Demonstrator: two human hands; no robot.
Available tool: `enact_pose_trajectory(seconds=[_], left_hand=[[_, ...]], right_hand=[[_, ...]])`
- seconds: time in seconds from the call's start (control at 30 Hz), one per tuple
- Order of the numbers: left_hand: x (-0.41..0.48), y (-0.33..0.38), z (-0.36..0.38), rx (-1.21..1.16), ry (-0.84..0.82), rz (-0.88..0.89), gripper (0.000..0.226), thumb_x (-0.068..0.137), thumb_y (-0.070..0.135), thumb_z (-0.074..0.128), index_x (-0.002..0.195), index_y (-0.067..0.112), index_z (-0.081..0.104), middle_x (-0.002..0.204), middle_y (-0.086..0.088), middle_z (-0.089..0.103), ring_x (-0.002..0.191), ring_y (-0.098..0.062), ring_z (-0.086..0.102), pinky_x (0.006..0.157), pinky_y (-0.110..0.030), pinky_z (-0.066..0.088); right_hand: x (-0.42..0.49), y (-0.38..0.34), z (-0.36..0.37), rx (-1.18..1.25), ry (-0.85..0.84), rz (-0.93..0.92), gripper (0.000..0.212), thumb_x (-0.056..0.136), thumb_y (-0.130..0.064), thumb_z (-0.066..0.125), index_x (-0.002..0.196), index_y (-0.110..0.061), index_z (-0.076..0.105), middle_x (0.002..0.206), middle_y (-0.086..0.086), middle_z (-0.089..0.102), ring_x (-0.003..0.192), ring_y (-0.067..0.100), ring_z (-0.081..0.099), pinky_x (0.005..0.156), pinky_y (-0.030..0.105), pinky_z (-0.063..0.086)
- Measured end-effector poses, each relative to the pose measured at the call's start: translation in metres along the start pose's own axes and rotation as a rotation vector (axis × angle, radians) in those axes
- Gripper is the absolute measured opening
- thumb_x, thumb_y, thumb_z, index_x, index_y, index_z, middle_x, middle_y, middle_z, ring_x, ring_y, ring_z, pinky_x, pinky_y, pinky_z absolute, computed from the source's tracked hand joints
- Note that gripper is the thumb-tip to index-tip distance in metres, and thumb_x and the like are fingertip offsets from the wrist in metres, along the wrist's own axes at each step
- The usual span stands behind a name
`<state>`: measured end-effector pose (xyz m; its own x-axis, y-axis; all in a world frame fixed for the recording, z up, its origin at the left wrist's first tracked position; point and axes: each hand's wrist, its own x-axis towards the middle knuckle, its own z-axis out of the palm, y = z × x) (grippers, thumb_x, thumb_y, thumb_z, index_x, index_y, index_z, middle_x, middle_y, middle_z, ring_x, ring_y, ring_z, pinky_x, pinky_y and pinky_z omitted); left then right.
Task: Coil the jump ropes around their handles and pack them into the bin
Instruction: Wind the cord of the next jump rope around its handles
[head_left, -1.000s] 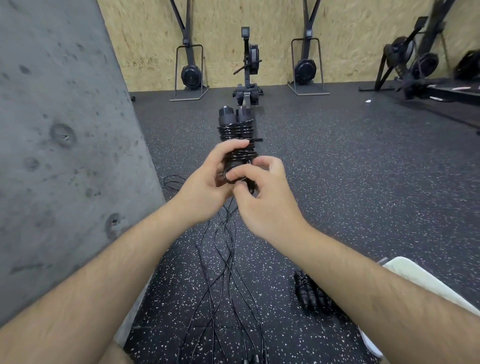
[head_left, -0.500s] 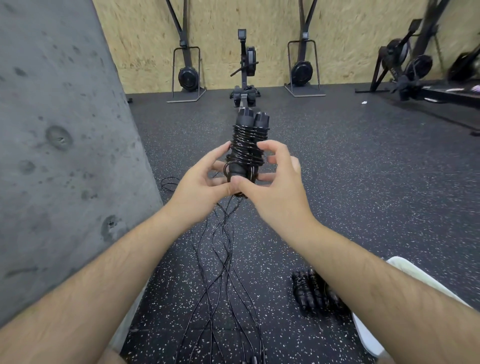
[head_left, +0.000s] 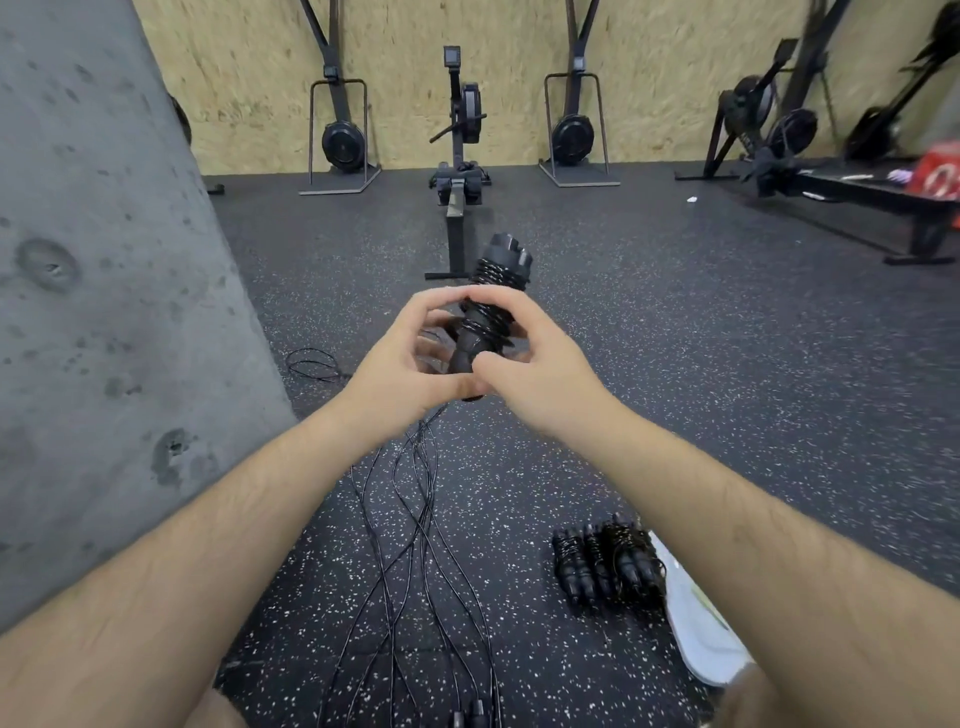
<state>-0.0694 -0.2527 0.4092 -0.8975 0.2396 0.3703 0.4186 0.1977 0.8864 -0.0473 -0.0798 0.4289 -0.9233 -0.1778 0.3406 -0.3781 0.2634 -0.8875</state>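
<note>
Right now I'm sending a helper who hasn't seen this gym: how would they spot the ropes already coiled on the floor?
Start at the grey concrete wall on the left and look across the speckled floor past the loose cords. The coiled bundle lies right of them, beside a white object. Unlike those cords, it is a tight black clump of wrapped handles.

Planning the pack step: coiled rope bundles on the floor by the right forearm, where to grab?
Probably the wrapped middle of the coiled bundles, from straight above: they lie flat on the floor, side by side, narrow ends toward the camera, so only the top and outer flanks are free.
</note>
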Motion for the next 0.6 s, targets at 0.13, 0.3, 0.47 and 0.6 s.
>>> enact_pose_trajectory(seconds=[0.13,0.3,0.47,0.6], left_hand=[[0.003,0.001,0.020,0.097,-0.035,0.020,0.090,0.060,0.032,0.097,0.134,0.049,0.049,0.136,0.003,0.049,0.098,0.002,0.059,0.085,-0.017,0.049],[0.012,0.000,0.035,-0.052,-0.199,-0.043,0.081,0.074,0.028,0.091,0.141,0.043,0.047,0.133,0.000,0.061,0.104,-0.008,0.062,0.092,-0.027,0.053],[0.024,-0.010,0.054,-0.282,-0.218,-0.132,0.070,0.084,0.011,0.070,0.143,0.042,0.047,0.128,-0.024,0.064,0.114,-0.033,0.065,0.102,-0.047,0.051],[0.031,-0.022,0.082,-0.298,-0.232,-0.185,0.067,0.086,0.011,0.071,0.141,0.043,0.051,0.130,-0.022,0.060,0.109,-0.032,0.067,0.087,-0.043,0.056]], right_hand=[[-0.001,0.012,-0.017,0.164,0.017,0.059,0.048,0.081,-0.003,0.072,0.119,-0.029,0.056,0.109,-0.006,0.069,0.090,-0.009,0.062,0.079,0.017,0.054],[0.002,0.029,-0.040,0.209,-0.005,0.157,0.049,0.080,0.002,0.070,0.111,-0.027,0.044,0.113,0.017,0.068,0.093,0.032,0.069,0.086,0.052,0.058],[0.002,0.042,-0.071,0.419,-0.079,0.253,0.052,0.086,0.016,0.052,0.113,-0.025,0.036,0.107,0.023,0.066,0.087,0.033,0.063,0.073,0.048,0.053],[0.003,0.063,-0.096,0.262,-0.078,0.323,0.055,0.085,0.014,0.050,0.123,-0.026,0.040,0.112,0.015,0.060,0.090,0.029,0.060,0.070,0.041,0.050]])
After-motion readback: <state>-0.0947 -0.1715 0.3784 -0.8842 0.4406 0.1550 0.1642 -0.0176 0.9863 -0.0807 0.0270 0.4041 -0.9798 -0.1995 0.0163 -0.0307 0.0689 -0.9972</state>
